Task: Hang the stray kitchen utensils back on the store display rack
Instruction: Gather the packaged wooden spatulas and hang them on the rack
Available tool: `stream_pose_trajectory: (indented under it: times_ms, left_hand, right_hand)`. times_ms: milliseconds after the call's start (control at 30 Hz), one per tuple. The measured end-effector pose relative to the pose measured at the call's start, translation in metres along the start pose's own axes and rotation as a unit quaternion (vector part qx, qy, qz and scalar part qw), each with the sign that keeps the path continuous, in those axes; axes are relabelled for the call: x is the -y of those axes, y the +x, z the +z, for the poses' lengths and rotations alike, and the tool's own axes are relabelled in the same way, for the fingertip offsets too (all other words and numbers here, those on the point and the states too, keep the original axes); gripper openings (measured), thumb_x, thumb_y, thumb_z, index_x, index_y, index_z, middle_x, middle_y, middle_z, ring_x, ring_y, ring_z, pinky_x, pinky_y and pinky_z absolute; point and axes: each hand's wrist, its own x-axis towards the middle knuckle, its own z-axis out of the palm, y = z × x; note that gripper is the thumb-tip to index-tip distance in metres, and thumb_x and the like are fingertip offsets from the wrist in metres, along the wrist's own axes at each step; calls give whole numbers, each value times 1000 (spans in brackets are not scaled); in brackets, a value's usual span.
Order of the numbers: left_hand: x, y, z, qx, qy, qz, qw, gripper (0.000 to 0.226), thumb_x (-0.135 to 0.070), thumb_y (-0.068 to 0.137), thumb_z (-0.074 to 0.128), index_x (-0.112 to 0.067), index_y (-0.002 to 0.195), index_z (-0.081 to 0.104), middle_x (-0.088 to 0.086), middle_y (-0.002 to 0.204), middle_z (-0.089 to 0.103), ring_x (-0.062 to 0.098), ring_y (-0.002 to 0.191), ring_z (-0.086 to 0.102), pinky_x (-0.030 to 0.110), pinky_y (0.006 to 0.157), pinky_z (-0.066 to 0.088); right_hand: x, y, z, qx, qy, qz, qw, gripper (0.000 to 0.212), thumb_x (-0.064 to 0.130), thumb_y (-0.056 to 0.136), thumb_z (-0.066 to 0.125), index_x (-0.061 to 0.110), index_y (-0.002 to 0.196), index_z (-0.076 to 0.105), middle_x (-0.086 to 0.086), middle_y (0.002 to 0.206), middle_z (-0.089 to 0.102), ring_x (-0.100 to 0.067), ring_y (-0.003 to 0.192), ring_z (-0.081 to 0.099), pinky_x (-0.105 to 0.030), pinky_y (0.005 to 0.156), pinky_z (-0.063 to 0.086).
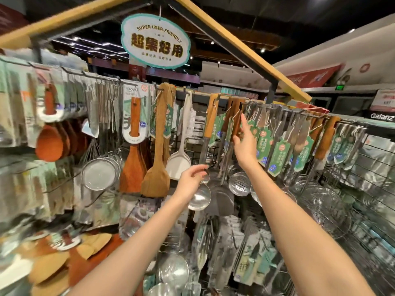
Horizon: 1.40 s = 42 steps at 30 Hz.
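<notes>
- The left hand (190, 178) pinches the stem of a steel ladle (199, 197) just above its bowl, low before the display rack (284, 110).
- The right hand (245, 144) reaches up, forefinger straight, touching the wooden handles (234, 116) hung with green tags (277, 155); what its thumb holds, I cannot tell.

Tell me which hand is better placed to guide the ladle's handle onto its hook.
Probably the right hand: it is raised at the wooden handle tops by the rack's hooks. The left hand is lower, pinching near the ladle bowl.
</notes>
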Motion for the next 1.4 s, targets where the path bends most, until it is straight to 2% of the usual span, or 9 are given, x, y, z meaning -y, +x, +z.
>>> stream_pose_trajectory:
  times_ms: [133, 267, 433, 600, 667, 767, 967, 1100, 1400]
  left_hand:
    - [10, -18, -23, -15, 27, 5, 1000, 29, -3, 94, 47, -6, 121, 57, 11, 122, 61, 21, 113, 57, 25, 95, 43]
    - [27, -37, -51, -41, 57, 15, 997, 26, -6, 93, 49, -8, 117, 60, 5, 116, 62, 9, 101, 55, 3, 76, 40]
    - [52, -68, -97, -30, 83, 5, 996, 28, -2, 94, 47, -1, 121, 55, 16, 120, 59, 21, 109, 55, 24, 97, 41]
    - [95, -97, -172, -17, 117, -19, 993, 29, 0, 93, 46, 0, 121, 54, 17, 119, 60, 18, 104, 54, 15, 88, 40]
    - [121, -108, -215, -18, 135, -36, 990, 28, -2, 93, 47, -3, 120, 56, 15, 118, 61, 21, 107, 56, 18, 89, 43]
    - [165, -118, -290, -9, 179, -72, 981, 25, -7, 94, 48, -7, 117, 57, 11, 118, 60, 18, 106, 56, 7, 77, 40]
    - [241, -132, -422, -9, 283, -125, 951, 32, -9, 93, 50, -14, 124, 55, 3, 125, 57, 16, 113, 52, 15, 91, 35]
    - [283, -136, -462, -5, 295, -161, 942, 28, -13, 91, 56, -12, 119, 58, 8, 122, 59, 22, 114, 55, 34, 100, 42]
    - [363, -107, -492, 7, 375, -160, 913, 43, -19, 89, 57, -26, 131, 49, -1, 131, 50, 17, 121, 45, 30, 104, 35]
  right_hand:
    - [-7, -19, 3, 1, -56, -11, 998, 62, 7, 96, 46, 32, 147, 23, 1, 146, 39, -7, 119, 43, -21, 92, 33]
    - [-6, -53, 20, 20, -108, -60, 992, 53, 11, 97, 46, 22, 146, 31, -3, 149, 35, -19, 138, 31, -31, 112, 23]
    - [19, -121, 58, 101, -118, -104, 982, 50, 12, 95, 50, 18, 143, 37, -5, 148, 37, -19, 139, 28, -33, 114, 21]
    - [44, -200, 121, 194, -100, -123, 968, 44, 9, 94, 53, 13, 136, 45, -8, 140, 45, -23, 131, 38, -31, 108, 26]
    - [46, -230, 161, 218, -104, -113, 964, 42, 5, 92, 55, 11, 133, 48, -10, 135, 49, -24, 127, 42, -26, 105, 27]
    - [43, -277, 234, 264, -112, -41, 957, 42, 8, 94, 53, 13, 135, 47, -6, 139, 46, -23, 133, 36, -29, 107, 27]
    - [28, -360, 367, 367, -151, 70, 915, 45, 14, 93, 55, 9, 136, 43, -10, 141, 44, -25, 134, 36, -29, 108, 24]
    - [13, -386, 423, 399, -170, 90, 897, 43, 19, 93, 55, 13, 135, 45, -6, 134, 48, -23, 125, 41, -28, 101, 31]
    - [-25, -361, 527, 405, -185, 92, 891, 38, 14, 97, 42, 15, 136, 47, -4, 136, 49, -18, 129, 38, -30, 106, 32]
